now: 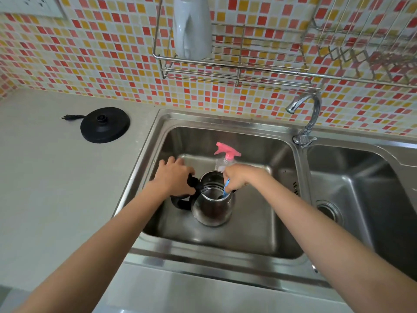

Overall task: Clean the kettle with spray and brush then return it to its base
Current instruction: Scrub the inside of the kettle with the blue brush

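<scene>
Kettle [212, 211] stands upright in the L basin of the steel sink [255, 227], lid open, mouth facing up. L hand [174, 177] sits just left of the kettle body, fingers curled over the top of its black handle [180, 203] & gripping it. R hand [237, 176] hovers right over the far-right edge of the kettle mouth, closed round a blue brush [226, 188]. The brush points down, its lower end inside the opening near the rim; bristles can't be made out.

Spray bottle [226, 155] w/ pink trigger stands upright in the same basin, just behind the kettle & partly hidden by the R hand; neither hand holds it.

Kettle base [105, 124], black & round, lies on the bench [45, 177] left of the sink, well apart from the kettle, its plug [67, 117] lying loose beside it.

Tap [306, 118] rises at the back between the two basins, spout turned left. R basin [365, 181] shows a drain [327, 211]. Wire rack [237, 66] hangs on the tiled wall above, a white jug [191, 28] in its L end.
</scene>
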